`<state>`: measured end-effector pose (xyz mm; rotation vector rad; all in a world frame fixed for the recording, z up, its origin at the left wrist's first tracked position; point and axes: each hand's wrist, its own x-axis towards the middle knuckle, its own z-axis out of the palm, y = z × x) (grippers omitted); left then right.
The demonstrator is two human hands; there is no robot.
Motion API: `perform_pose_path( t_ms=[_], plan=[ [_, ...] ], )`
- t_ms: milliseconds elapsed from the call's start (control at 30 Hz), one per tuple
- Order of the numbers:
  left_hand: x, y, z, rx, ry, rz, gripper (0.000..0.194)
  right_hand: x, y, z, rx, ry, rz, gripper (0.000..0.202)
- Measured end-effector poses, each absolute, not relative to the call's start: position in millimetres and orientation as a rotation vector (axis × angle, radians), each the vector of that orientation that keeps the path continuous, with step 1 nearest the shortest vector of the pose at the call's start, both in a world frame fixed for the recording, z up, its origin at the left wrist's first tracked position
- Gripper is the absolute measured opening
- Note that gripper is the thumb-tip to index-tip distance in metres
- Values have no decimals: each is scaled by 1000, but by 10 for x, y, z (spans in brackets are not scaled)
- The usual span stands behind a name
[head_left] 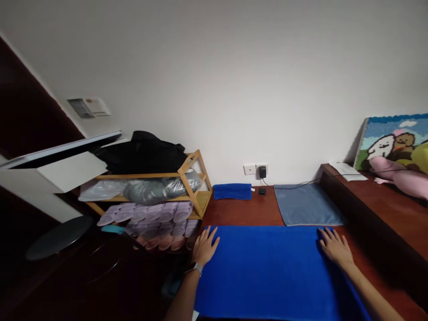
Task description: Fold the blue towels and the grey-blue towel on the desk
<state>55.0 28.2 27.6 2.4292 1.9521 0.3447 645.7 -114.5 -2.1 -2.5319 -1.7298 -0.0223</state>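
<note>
A large blue cloth lies spread out flat on the reddish-brown wooden surface. On its far left corner rests my left hand, fingers spread, with a watch on the wrist. My right hand lies with fingers apart on the far right corner. Neither hand grips anything. Beyond the cloth, a small folded blue cloth sits against the wall, and a grey-blue cloth lies flat at the right.
On the left stands a wooden rack with a black bag on top and purple slippers below. A black adapter is plugged into the wall. A raised ledge at the right holds a pink plush toy.
</note>
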Motion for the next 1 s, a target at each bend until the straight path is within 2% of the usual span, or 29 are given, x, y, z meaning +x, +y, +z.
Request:
perform_pose_path(
  t_ms=[100,267,400,533,667,833,1000],
  plan=[
    [517,263,219,2446,1914,441,54,5868,-915,217,-2310,-1811,-76,62],
    [465,239,136,2424,1919,438,56,4230,-501,517,-1818,-2083,265,66],
    [424,243,116,2417,1931,428,57,3568,-393,486,-1775,-2191,448,70],
    [427,256,104,2425,1935,438,57,4022,-538,288,-1931,-2115,389,69],
    [446,268,99,2424,1942,464,56,5152,-850,64,-2118,-1984,230,66],
    [449,272,108,2404,1933,475,57,6413,-1125,-152,-2484,-1700,166,73],
    [458,257,118,2393,1936,475,56,6762,-1169,-342,-2493,-1679,119,75]
  ],
)
